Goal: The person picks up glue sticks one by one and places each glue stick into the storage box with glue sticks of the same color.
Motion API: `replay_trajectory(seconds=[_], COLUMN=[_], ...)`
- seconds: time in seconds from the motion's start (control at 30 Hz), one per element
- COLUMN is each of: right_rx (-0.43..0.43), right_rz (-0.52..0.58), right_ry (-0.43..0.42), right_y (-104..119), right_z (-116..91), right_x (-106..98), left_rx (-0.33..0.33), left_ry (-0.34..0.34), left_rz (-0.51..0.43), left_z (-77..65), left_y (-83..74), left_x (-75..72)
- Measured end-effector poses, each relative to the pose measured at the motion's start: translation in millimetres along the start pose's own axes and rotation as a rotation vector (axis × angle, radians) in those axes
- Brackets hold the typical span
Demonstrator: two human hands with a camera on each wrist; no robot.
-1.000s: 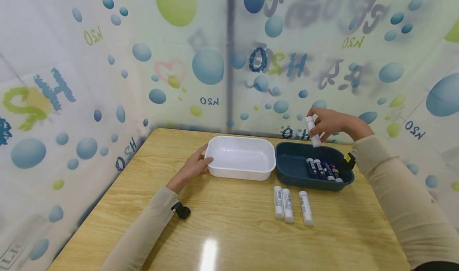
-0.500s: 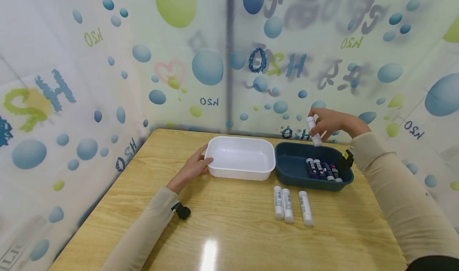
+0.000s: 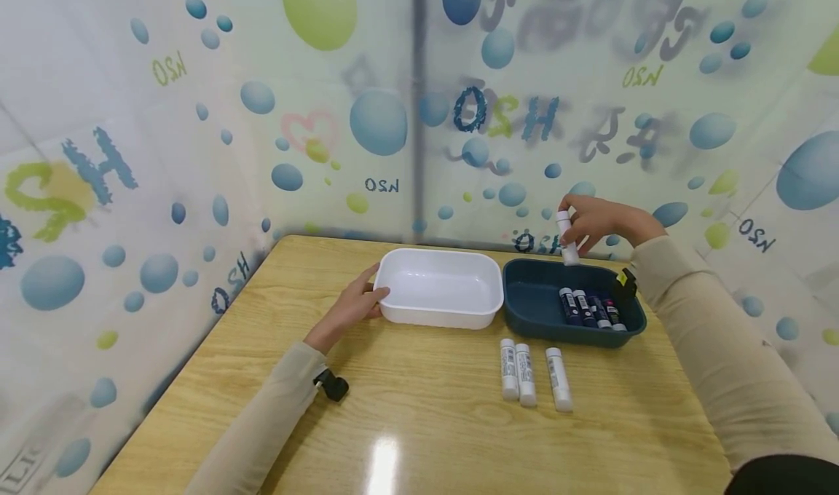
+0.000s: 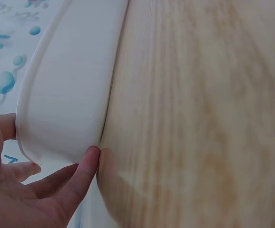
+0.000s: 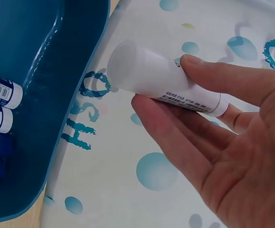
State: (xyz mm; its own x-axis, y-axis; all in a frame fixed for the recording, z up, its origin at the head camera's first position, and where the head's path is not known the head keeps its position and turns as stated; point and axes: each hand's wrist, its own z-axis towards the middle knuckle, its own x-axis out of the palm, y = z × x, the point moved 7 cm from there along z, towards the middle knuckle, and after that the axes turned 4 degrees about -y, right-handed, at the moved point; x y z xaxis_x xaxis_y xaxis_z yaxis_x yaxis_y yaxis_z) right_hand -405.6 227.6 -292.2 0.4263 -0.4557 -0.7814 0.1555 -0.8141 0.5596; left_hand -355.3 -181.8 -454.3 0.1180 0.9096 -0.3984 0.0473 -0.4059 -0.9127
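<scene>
From the head view, the left hand (image 3: 354,307) rests with relaxed fingers against the white tub (image 3: 440,288), while the right hand (image 3: 593,222) pinches a white tube (image 3: 566,239) above the blue tub's (image 3: 534,309) far rim. The left wrist view shows fingertips (image 4: 91,159) touching the white tub (image 4: 66,85). The right wrist view shows thumb and fingers (image 5: 171,137) clasping the tube (image 5: 161,80) beside the blue tub (image 5: 37,61).

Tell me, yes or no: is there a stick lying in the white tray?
No: the head view shows the white tray bare inside, while the dark sticks lie in the blue tray.
</scene>
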Motion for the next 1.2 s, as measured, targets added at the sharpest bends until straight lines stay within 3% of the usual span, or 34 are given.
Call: replay_trajectory(seconds=[0.8, 1.2], right_rx=[0.038, 0.01], right_rz=[0.043, -0.013], right_ry=[0.023, 0.03], right_y=[-29.4, -37.7], right_z=[17.5, 25.6], right_x=[14.2, 24.3], left_rx=[-0.001, -0.014], left_ry=[-0.005, -0.01], left_rz=[0.002, -0.007], left_z=[2.4, 3.4], left_y=[1.8, 2.6], left_x=[-0.3, -0.5])
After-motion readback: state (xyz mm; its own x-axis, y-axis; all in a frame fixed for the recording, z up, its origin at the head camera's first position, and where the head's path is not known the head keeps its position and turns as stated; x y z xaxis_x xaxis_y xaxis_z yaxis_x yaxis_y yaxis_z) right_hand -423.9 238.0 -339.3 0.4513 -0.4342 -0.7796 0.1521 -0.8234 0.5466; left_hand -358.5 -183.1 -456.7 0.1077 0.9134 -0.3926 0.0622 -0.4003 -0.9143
